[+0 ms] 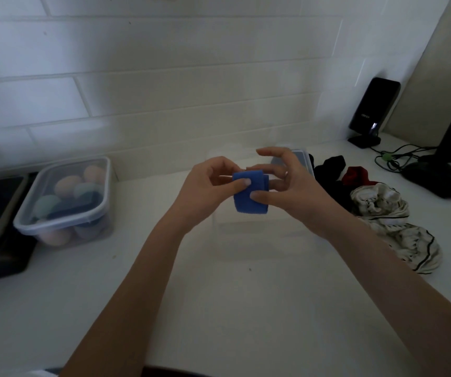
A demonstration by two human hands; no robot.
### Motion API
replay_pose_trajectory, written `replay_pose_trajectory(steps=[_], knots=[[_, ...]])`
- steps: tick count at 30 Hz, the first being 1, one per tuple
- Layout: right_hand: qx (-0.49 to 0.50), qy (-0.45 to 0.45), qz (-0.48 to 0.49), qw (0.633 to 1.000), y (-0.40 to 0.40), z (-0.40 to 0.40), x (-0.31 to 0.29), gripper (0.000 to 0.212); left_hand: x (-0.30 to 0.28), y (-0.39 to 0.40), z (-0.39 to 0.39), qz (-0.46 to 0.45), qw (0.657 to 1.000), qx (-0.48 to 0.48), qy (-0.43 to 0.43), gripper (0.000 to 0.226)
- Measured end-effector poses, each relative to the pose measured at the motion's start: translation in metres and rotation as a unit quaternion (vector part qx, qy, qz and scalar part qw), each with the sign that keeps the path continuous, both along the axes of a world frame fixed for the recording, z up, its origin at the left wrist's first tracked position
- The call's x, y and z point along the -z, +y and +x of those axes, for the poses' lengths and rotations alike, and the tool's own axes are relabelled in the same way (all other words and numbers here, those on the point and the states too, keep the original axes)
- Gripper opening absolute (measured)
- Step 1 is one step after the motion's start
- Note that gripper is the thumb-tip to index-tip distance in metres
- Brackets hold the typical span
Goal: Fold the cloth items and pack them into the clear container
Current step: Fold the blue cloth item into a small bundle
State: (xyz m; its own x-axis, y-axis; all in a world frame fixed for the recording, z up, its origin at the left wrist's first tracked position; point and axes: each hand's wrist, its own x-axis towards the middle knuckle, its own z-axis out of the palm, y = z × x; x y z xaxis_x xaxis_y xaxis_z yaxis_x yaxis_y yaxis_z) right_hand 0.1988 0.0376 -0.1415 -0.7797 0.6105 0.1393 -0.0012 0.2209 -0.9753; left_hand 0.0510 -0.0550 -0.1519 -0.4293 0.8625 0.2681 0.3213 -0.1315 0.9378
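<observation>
Blue folded cloth [250, 195] pinched by left hand [208, 186] and right hand [287, 186], fingers curled, forearms raised

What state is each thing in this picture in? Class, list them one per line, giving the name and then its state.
Blue cloth: folded small, held above the counter.
Left hand: pinches the blue cloth.
Right hand: thumb presses the cloth, fingers spread.
Clear container: open, nothing visible inside.
Lidded container: closed, full of rounded items.
Striped white cloth: crumpled, unfolded.
Black and red cloths: heaped, unfolded.
</observation>
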Motion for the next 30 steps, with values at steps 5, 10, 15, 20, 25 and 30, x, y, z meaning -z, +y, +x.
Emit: replay_pose_trajectory(steps=[5,10,15,20,25,30], knots=[[-0.003,0.017,0.026,1.0,-0.002,-0.001,-0.001,0.059,-0.004,-0.002,0.004,0.032,0.999,0.013,0.039,0.014],[-0.009,0.012,0.02,1.0,-0.004,-0.001,0.001,0.025,-0.006,-0.004,0.002,0.056,0.998,0.007,0.005,0.019],[0.023,0.047,-0.018,0.998,-0.005,-0.003,-0.001,0.009,-0.003,-0.002,0.002,0.022,0.999,0.007,-0.028,0.02],[0.059,0.026,0.0,0.998,-0.006,-0.004,0.001,0.013,-0.002,-0.001,0.001,0.033,0.999,-0.008,-0.034,0.024],[0.066,-0.04,0.018,0.997,-0.007,-0.002,0.0,0.024,-0.001,-0.001,0.0,0.009,1.0,-0.029,0.001,0.021],[0.05,-0.104,0.01,0.993,-0.014,-0.003,0.004,0.022,0.005,-0.001,-0.002,-0.018,0.988,-0.061,0.14,0.016]])
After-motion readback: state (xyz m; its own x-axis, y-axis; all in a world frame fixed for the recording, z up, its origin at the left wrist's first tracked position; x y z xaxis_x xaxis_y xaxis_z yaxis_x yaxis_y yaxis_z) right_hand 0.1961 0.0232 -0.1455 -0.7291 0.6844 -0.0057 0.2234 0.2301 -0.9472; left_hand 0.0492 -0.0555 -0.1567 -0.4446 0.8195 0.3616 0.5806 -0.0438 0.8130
